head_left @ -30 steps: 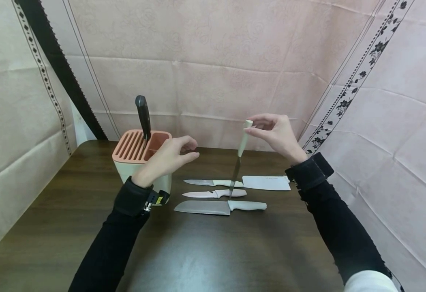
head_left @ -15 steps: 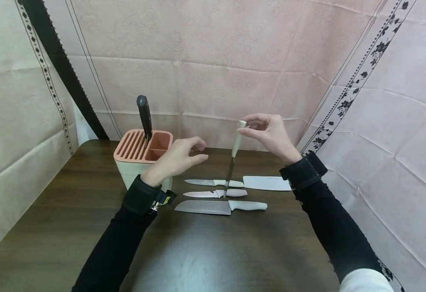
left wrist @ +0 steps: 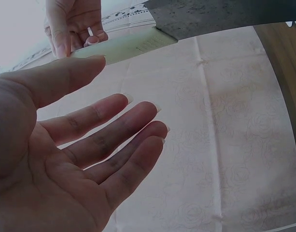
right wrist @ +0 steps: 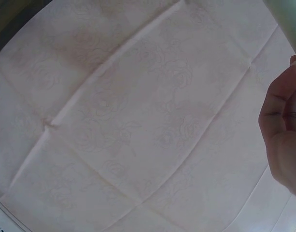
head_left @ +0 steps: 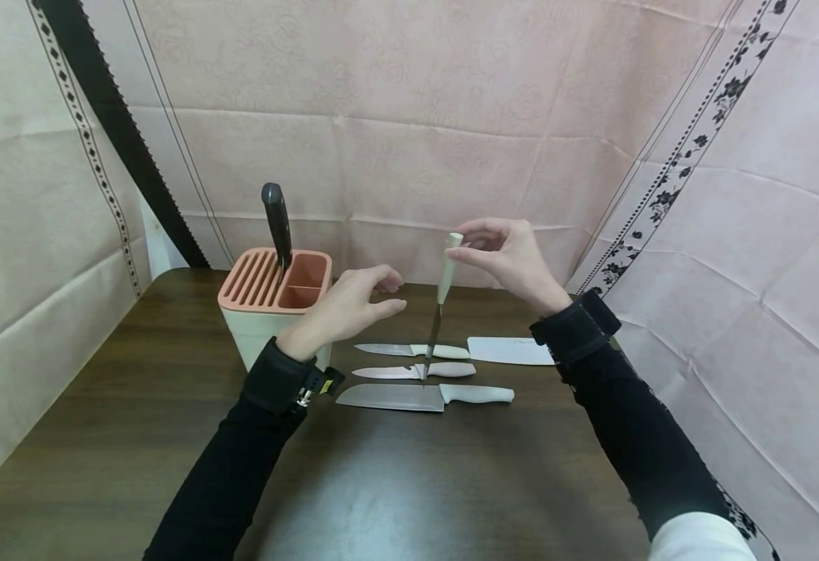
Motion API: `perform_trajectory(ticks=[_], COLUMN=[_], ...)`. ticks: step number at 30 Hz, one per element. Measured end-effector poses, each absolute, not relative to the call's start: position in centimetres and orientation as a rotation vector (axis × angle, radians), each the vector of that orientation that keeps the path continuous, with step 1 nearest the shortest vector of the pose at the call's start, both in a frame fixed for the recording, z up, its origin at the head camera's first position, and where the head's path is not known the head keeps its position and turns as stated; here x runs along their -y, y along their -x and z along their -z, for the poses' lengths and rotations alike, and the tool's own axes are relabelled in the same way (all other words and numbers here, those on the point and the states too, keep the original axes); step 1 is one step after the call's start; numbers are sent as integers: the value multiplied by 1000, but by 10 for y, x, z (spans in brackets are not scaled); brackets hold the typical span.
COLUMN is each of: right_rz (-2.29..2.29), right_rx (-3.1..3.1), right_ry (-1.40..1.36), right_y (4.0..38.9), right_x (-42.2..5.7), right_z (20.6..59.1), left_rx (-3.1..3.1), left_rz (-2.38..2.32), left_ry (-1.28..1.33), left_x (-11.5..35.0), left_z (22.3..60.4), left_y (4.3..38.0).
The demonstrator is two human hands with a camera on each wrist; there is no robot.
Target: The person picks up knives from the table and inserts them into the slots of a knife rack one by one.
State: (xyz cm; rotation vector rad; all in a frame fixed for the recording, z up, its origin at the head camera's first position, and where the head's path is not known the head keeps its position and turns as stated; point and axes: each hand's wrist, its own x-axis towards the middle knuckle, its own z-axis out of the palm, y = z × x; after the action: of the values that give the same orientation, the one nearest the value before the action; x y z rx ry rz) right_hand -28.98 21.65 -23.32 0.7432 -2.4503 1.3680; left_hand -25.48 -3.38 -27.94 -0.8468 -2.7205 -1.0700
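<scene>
My right hand (head_left: 510, 253) pinches the top of a knife's pale green handle (head_left: 446, 273). That knife hangs nearly upright, its narrow-looking blade (head_left: 433, 331) pointing down over the laid-out knives. In the left wrist view the held handle (left wrist: 128, 50) crosses the top. My left hand (head_left: 356, 302), fingers loosely spread and holding nothing, is left of the held knife, apart from it. Below lie two small light-handled knives, the farther one (head_left: 444, 351) and the nearer one (head_left: 451, 370), and a broad kitchen knife (head_left: 391, 397) closest to me.
A pale green knife block (head_left: 239, 327) with an orange slotted top stands at the left, partly behind my left hand. From one slot rises a black handle (head_left: 278, 222). A cleaver (head_left: 510, 351) lies to the right on the dark wooden table (head_left: 409, 483). Patterned cloth surrounds the table.
My right hand has moved left, bringing the hanging knife with it. My left hand has shifted right, toward the held knife. The knives on the table stay put.
</scene>
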Motion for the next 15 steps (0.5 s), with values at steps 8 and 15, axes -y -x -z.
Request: perform_trajectory(ticks=[8, 15], right_rz=[-1368, -1314], right_rx=[2434, 2399], right_ry=[-774, -847], right_y=[288, 287], right_x=[-209, -205], right_z=[232, 234], left_rx=[2735, 2718], left_rz=[1074, 1095], left_ry=[845, 862], left_x=[31, 25], left_z=[278, 277], left_y=[254, 255])
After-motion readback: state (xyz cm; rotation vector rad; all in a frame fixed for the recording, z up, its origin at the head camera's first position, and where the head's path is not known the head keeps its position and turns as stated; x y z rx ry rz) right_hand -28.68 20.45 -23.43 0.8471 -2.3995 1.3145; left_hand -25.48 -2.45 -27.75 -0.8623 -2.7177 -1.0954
